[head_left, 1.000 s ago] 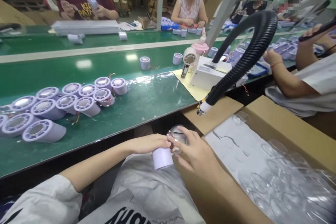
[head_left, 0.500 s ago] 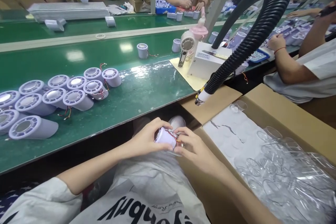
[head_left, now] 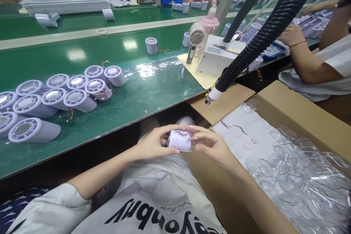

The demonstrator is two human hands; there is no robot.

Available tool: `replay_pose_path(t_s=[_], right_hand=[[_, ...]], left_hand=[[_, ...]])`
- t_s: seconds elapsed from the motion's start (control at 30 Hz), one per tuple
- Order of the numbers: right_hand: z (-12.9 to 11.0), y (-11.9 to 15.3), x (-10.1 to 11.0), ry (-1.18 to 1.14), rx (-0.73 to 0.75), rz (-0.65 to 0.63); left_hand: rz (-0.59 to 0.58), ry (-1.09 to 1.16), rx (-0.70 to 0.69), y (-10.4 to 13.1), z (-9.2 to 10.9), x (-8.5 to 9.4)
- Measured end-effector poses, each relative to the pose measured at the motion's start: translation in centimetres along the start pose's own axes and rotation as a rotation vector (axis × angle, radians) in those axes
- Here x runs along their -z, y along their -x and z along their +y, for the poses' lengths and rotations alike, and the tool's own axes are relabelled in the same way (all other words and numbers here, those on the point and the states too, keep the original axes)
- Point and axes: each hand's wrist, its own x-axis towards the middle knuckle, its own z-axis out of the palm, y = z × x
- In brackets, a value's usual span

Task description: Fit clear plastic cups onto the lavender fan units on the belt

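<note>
In front of my lap, my left hand (head_left: 157, 142) is closed around the left end of a lilac fan housing (head_left: 178, 140), thumb below and fingers above. Thin red wires show along the housing's upper side. A clear plastic cup (head_left: 188, 147) appears to surround the housing's right part. My right hand (head_left: 211, 144) grips that cup from the right, with fingers at its top and far end. How deep the housing sits inside the cup is hard to tell. More lilac fan housings (head_left: 80, 100), some with loose wires, stand grouped on the green table at the left.
An open cardboard box (head_left: 298, 113) at my right holds several clear cups (head_left: 285, 175). A black corrugated hose (head_left: 246, 56) hangs over its near corner. The green table's edge (head_left: 131, 122) runs before me. A white device (head_left: 216, 55) stands beyond, and co-workers sit around.
My right fingers have moved from the wires to the clear cup, which now surrounds part of the housing. The housing has turned more level and shifted slightly right.
</note>
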Motion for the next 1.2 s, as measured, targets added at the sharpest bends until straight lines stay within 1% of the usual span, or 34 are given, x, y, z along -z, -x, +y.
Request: replay_pose_path(t_s=[0.1,0.13,0.2,0.3,0.4,0.53,0.63,0.8,1.03,1.2], right_hand=[[-0.1,0.6,0.0,0.27,0.168,-0.045],[-0.1,0.8,-0.1,0.327,0.203,-0.044],[-0.1,1.0,-0.1,0.358,0.228,-0.045],[-0.2,1.1,0.0,0.328,0.168,-0.063],[-0.6,1.1,0.2,0.231,0.093,-0.083],[-0.9,1.2,0.2,0.091,-0.007,-0.095],[-1.0,1.4,0.1,0.043,-0.066,-0.094],[-0.9,1.4,0.0,-0.04,-0.12,-0.072],[-0.6,0.9,-0.2,-0.176,-0.224,-0.081],[0.1,0.8,-0.5,-0.291,-0.29,-0.045]], left_hand=[[0.027,0.207,0.078,0.3,-0.3,-0.2],[0.019,0.233,0.093,0.3,-0.4,-0.2],[-0.005,0.22,0.092,0.5,-0.4,-0.1],[-0.03,0.111,0.019,0.7,-0.1,0.1],[-0.031,0.027,-0.041,0.8,0.4,0.1],[-0.007,-0.069,-0.071,0.9,0.6,0.1],[-0.008,-0.125,-0.082,1.0,0.6,0.1],[-0.008,-0.187,-0.113,1.2,0.9,0.2],[0.015,-0.327,-0.218,1.3,1.1,0.1],[0.021,-0.361,-0.226,1.4,1.2,0.1]])
